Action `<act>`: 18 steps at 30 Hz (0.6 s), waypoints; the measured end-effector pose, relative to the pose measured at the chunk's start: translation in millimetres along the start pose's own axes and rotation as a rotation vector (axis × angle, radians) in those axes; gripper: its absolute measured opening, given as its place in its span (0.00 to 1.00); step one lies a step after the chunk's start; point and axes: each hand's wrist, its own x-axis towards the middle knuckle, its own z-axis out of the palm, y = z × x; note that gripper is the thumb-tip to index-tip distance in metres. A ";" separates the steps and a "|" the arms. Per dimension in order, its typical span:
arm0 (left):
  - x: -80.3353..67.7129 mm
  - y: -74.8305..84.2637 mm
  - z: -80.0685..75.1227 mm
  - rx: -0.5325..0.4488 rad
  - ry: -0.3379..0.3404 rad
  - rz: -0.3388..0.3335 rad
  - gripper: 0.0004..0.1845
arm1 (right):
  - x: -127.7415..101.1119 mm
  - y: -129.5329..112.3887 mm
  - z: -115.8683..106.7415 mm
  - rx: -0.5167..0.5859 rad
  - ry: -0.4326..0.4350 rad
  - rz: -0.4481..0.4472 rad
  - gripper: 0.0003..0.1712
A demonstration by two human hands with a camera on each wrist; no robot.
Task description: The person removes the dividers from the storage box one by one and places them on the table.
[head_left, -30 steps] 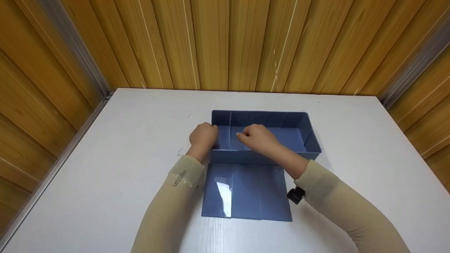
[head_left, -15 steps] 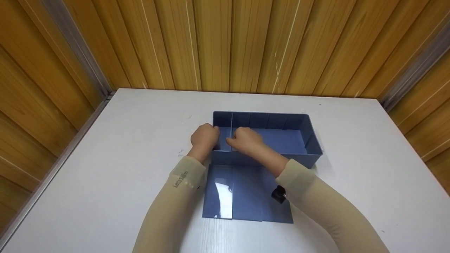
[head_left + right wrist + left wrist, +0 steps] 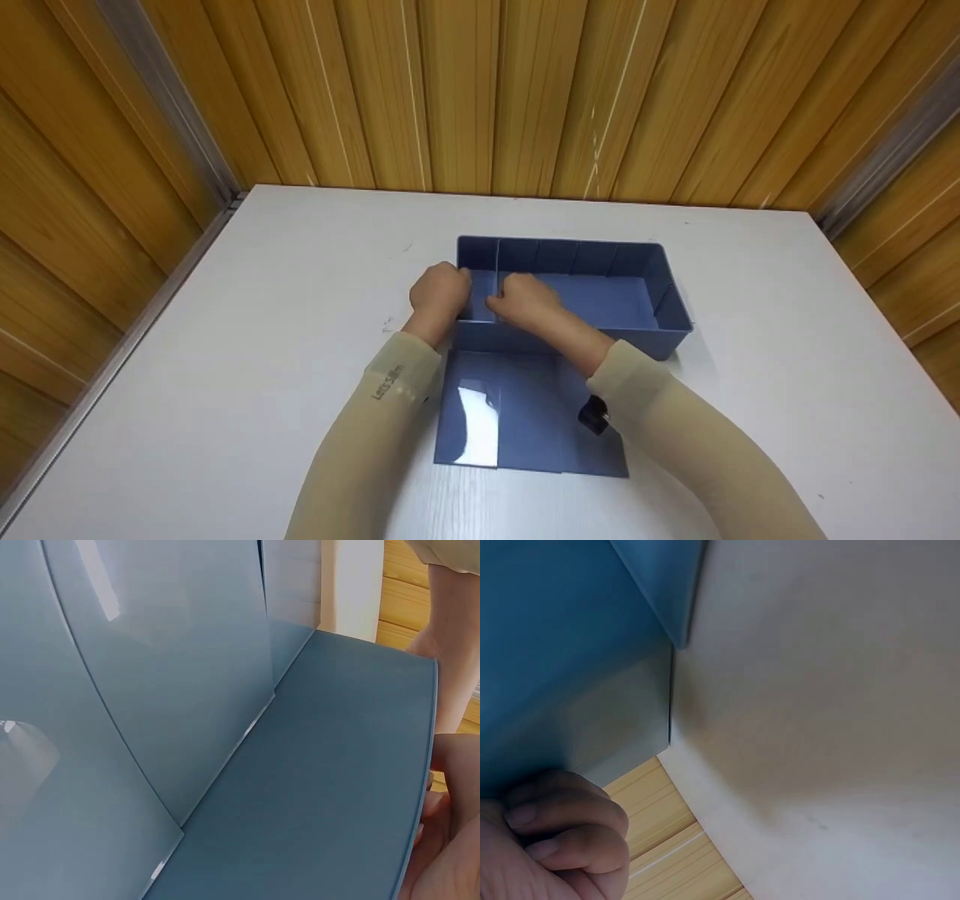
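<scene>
Looking down from the head camera, I see both hands at the left end of a blue plastic bin (image 3: 592, 259) that sits mid-table on the white table (image 3: 225, 360). My left hand (image 3: 439, 294) is curled over the bin's left wall at the near corner, gripping it; the left wrist view shows only bent fingers (image 3: 562, 829) against blue plastic, so how far they reach inside is hidden.

My right hand (image 3: 525, 300) reaches over the near wall into the bin, fingers bunched at a thin upright divider (image 3: 497, 262) that stands close to the left wall. I cannot tell from the head view whether the fingers pinch the divider or merely press on it, since the knuckles cover the contact. The right wrist view is almost filled with blue surfaces and shows just a sliver of the hand at its right edge, which does not settle it.

Flat blue sheets (image 3: 517, 409) lie on the table just in front of the bin, touching or nearly touching its near wall; they overlap, and my right forearm covers their right part, so I cannot count them. A small black object (image 3: 594, 414) shows at the right sleeve, too small to make out.
</scene>
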 end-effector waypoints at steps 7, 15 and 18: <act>0.3 0.2 -1.0 -0.001 0.009 -0.011 0.23 | 2.1 -2.6 -2.0 0.000 0.008 0.012 0.23; 0.9 0.1 -0.6 -0.010 0.006 -0.010 0.23 | 0.2 -4.7 -5.6 0.012 0.050 -0.011 0.24; 1.3 -0.2 -0.2 -0.013 0.004 -0.014 0.23 | -0.7 -4.7 -6.4 0.021 0.058 -0.015 0.25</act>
